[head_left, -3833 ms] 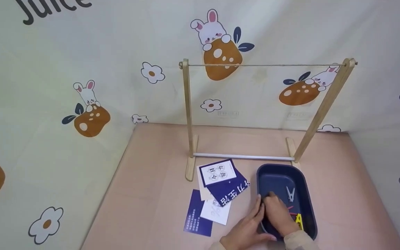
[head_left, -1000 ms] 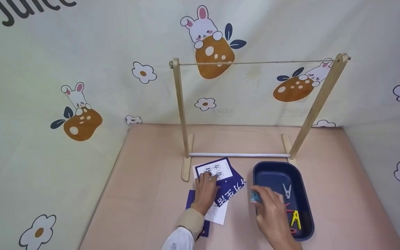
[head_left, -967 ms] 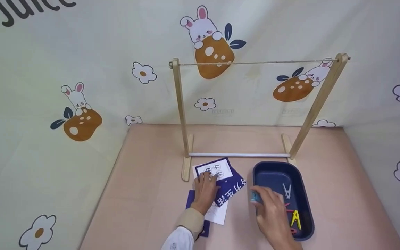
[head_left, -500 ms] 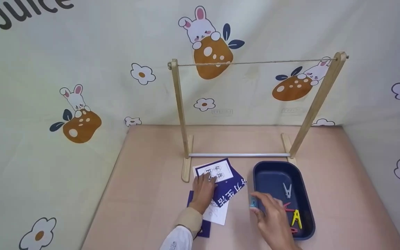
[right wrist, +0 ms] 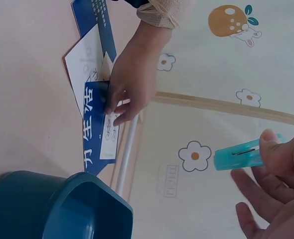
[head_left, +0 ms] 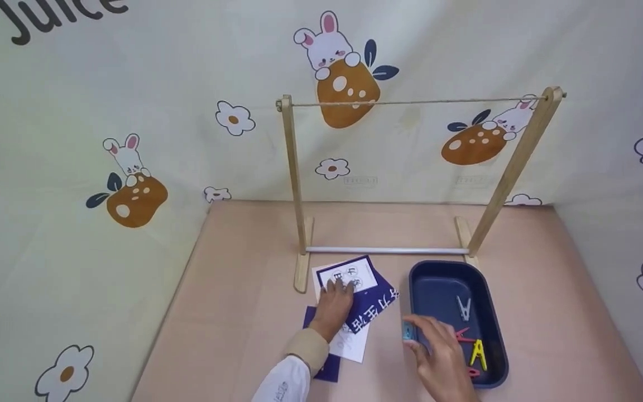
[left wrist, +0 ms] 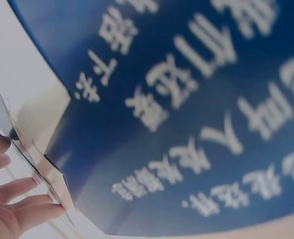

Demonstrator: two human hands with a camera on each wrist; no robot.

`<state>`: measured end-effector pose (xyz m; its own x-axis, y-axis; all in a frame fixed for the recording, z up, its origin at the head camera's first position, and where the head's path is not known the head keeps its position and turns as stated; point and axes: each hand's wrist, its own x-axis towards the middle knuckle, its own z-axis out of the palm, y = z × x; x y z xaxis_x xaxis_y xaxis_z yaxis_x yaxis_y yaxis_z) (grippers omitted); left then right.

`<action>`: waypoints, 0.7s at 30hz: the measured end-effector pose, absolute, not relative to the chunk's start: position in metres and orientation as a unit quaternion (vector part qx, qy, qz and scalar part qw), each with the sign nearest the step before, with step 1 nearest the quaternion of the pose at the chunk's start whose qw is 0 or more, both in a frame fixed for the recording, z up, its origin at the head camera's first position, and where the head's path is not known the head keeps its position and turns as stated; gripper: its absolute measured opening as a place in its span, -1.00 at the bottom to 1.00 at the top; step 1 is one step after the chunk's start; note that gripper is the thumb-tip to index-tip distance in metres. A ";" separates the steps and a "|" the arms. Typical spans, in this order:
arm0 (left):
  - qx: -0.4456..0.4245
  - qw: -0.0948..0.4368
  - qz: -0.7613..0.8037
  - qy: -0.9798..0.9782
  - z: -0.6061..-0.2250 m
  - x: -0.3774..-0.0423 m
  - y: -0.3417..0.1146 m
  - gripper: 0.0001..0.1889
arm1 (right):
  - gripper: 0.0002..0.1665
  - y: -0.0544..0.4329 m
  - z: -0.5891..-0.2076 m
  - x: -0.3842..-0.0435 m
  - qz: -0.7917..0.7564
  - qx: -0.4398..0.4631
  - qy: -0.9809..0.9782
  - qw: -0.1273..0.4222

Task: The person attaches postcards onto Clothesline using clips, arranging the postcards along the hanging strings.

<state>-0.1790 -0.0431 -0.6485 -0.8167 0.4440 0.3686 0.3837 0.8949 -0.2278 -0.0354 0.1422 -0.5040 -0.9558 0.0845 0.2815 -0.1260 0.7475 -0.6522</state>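
In the head view my left hand (head_left: 334, 307) rests its fingertips on a white card with a dark border (head_left: 363, 277), on top of overlapping cards. Under it lies a dark blue card with white characters (head_left: 376, 307). A white card (head_left: 355, 349) and another dark blue card (head_left: 330, 369) are lower in the pile. My right hand (head_left: 441, 354) pinches a teal clothespin (right wrist: 236, 154) between thumb and fingers. It holds the clothespin over the left rim of the navy tray (head_left: 492, 312). Dark blue print fills most of the left wrist view.
Inside the tray lie a grey clothespin (head_left: 464, 309), a yellow clothespin (head_left: 478, 355) and red ones (head_left: 462, 335). Behind stands a wooden frame (head_left: 514, 167) with a string (head_left: 422, 102) across its top and a pale bar (head_left: 388, 250) low down. Patterned cloth walls (head_left: 411, 151) surround the table.
Since the oldest frame, my left hand has moved from the tray onto the cards. My right hand has lifted the teal clothespin from the tray; in the last second both hands barely shift.
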 end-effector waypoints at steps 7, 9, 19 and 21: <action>-0.238 0.209 0.127 -0.940 -0.652 -0.178 -0.044 -0.68 | -0.47 0.143 -0.507 -0.036 0.346 0.049 -0.913 0.208; -0.241 0.197 0.125 -0.942 -0.651 -0.177 -0.045 -0.68 | -0.45 0.144 -0.509 -0.036 0.344 0.060 -0.911 0.222; -0.236 0.214 0.067 -0.946 -0.642 -0.175 -0.047 -0.68 | -0.41 0.144 -0.510 -0.035 0.337 0.060 -0.914 0.216; -0.238 0.241 0.047 -0.940 -0.639 -0.176 -0.049 -0.71 | -0.43 0.144 -0.510 -0.034 0.337 0.056 -0.915 0.213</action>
<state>-0.1755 -0.0490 -0.6390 -0.7710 0.4698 0.4299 0.4243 0.8824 -0.2032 -0.0341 0.1442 -0.5103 -0.9030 0.0408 0.4278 -0.2461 0.7670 -0.5926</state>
